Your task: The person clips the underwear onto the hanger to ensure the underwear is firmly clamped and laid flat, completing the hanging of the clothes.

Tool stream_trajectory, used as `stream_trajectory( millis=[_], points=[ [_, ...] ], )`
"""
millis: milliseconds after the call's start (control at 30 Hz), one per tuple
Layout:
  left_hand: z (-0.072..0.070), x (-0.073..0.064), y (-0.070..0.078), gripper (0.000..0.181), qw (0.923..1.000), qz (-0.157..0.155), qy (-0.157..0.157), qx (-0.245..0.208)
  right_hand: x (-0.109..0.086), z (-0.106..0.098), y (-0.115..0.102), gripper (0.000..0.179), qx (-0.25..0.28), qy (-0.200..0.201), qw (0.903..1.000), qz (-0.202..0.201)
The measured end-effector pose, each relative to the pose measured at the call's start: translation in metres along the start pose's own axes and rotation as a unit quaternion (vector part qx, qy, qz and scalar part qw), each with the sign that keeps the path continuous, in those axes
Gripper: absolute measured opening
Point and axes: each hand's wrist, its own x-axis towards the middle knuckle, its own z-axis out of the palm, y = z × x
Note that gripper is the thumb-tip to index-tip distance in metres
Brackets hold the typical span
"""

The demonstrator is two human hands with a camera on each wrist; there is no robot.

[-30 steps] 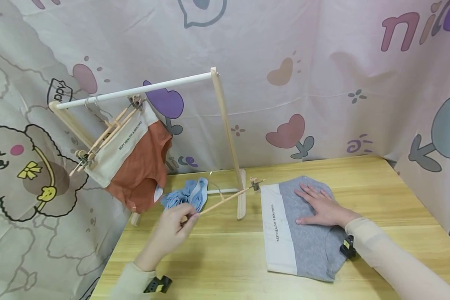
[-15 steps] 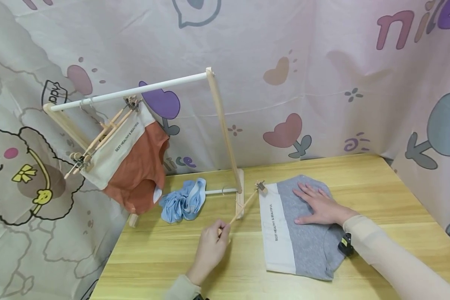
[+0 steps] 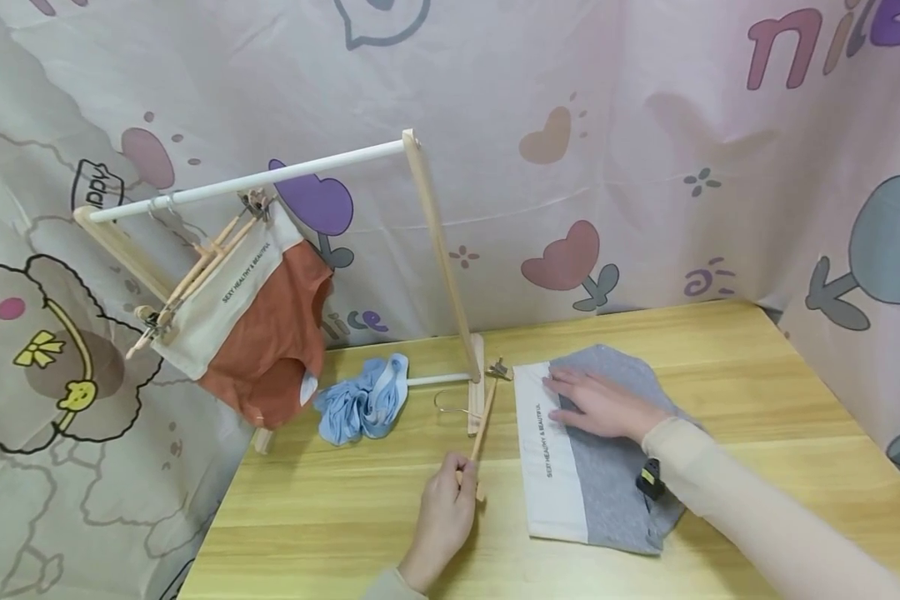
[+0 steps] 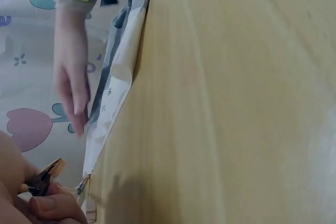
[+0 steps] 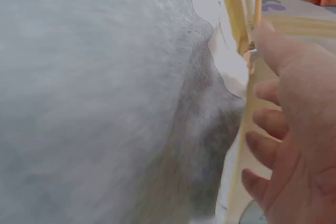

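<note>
My left hand point(image 3: 446, 508) grips one end of a wooden clip hanger point(image 3: 484, 421). The metal clip point(image 3: 500, 369) at the hanger's far end sits near the garment's upper left corner, and another clip point(image 4: 47, 179) shows by the left fingers in the left wrist view. A pair of grey underpants point(image 3: 615, 500) with a lettered white waistband point(image 3: 558, 517) lies flat on the table. Over its upper part is my right hand point(image 3: 603, 404), fingers extended towards the waistband. Whether those fingertips touch the cloth I cannot tell.
A wooden rack with a white rail point(image 3: 330, 169) stands at the back left. Rust-orange underpants point(image 3: 262, 329) hang there from clip hangers. Bunched light blue cloth point(image 3: 360, 404) lies beside the rack's lower bar point(image 3: 438, 380). The table point(image 3: 307, 517) ends at a printed curtain.
My left hand has carried the hanger rightwards and down, turning it almost parallel to the waistband. My right hand has slid left across the grey underpants towards the waistband.
</note>
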Motion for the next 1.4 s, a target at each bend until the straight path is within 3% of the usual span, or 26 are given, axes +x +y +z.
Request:
stream_trajectory(
  millis=[133, 233, 433, 533, 733, 867, 1033, 1100, 1233, 1400],
  points=[
    [0.002, -0.005, 0.011, 0.019, 0.9994, -0.026, -0.021, -0.01, 0.023, 0.003, 0.006, 0.071, -0.019, -0.018, 0.9994, 0.021],
    [0.009, -0.01, 0.007, 0.02, 0.9995, -0.005, -0.026, -0.016, 0.03, 0.004, 0.01, 0.087, -0.025, -0.041, 0.9977, 0.048],
    [0.027, -0.017, -0.019, 0.018, 0.9971, 0.075, -0.015, 0.004, 0.032, 0.004, 0.013, 0.12, -0.008, -0.083, 0.9935, 0.078],
    [0.034, -0.015, -0.028, 0.019, 0.9975, 0.068, -0.015, 0.013, 0.033, 0.001, 0.013, 0.122, -0.008, -0.083, 0.9933, 0.08],
    [0.032, -0.015, -0.026, 0.021, 0.9988, 0.036, -0.034, 0.002, 0.027, -0.001, -0.001, 0.094, -0.028, -0.048, 0.9976, 0.042],
    [0.024, -0.02, -0.011, 0.021, 0.9984, 0.046, -0.032, -0.004, 0.007, 0.003, -0.034, 0.07, -0.044, -0.027, 0.998, -0.037],
    [0.016, -0.021, 0.005, 0.018, 0.9982, 0.042, -0.038, 0.017, -0.027, 0.012, -0.077, 0.036, -0.08, -0.004, 0.9886, -0.127],
    [0.013, -0.02, 0.008, 0.017, 0.9981, 0.024, -0.05, 0.027, -0.037, 0.017, -0.089, 0.024, -0.089, -0.004, 0.9862, -0.14],
    [0.009, -0.017, 0.012, 0.017, 0.9962, -0.02, -0.073, 0.044, -0.046, 0.025, -0.102, 0.02, -0.089, -0.012, 0.986, -0.14],
    [0.008, -0.016, 0.015, 0.019, 0.9948, -0.029, -0.07, 0.068, -0.048, 0.035, -0.105, 0.018, -0.074, 0.01, 0.9863, -0.147]
  ],
)
